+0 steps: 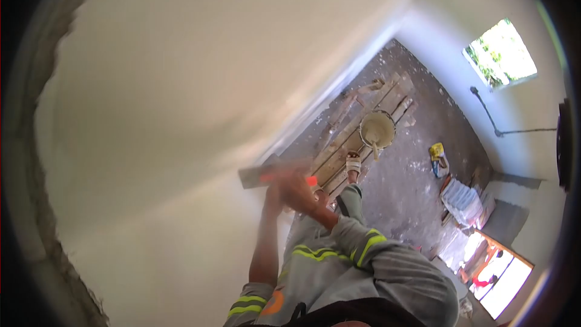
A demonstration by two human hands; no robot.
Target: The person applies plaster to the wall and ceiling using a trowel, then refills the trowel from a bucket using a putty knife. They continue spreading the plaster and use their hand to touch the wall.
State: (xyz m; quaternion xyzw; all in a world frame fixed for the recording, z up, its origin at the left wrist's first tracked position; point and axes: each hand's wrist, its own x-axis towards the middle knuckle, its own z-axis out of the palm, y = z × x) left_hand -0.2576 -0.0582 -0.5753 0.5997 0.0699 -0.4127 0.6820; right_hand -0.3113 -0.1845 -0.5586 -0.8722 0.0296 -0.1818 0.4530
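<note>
Centrally, right hand [301, 192] closed around the orange handle of the trowel [259, 177]. Grey blade juts left of the hand, flat against the white wall [151, 85]. Left hand [272, 197] raised just beside the right, at the handle; its grip is lost in motion blur. Up and right of both hands: bucket [377, 128] on wooden planks [336, 145], sandalled foot [353, 163] just below it.

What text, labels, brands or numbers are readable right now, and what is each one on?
None can be read.
Yellow bag on the floor: any print is too small to read.
Orange mark on the grey shirt: blurred, no letters legible.
Trowel in the right hand: motion-blurred, no marking visible.
</note>
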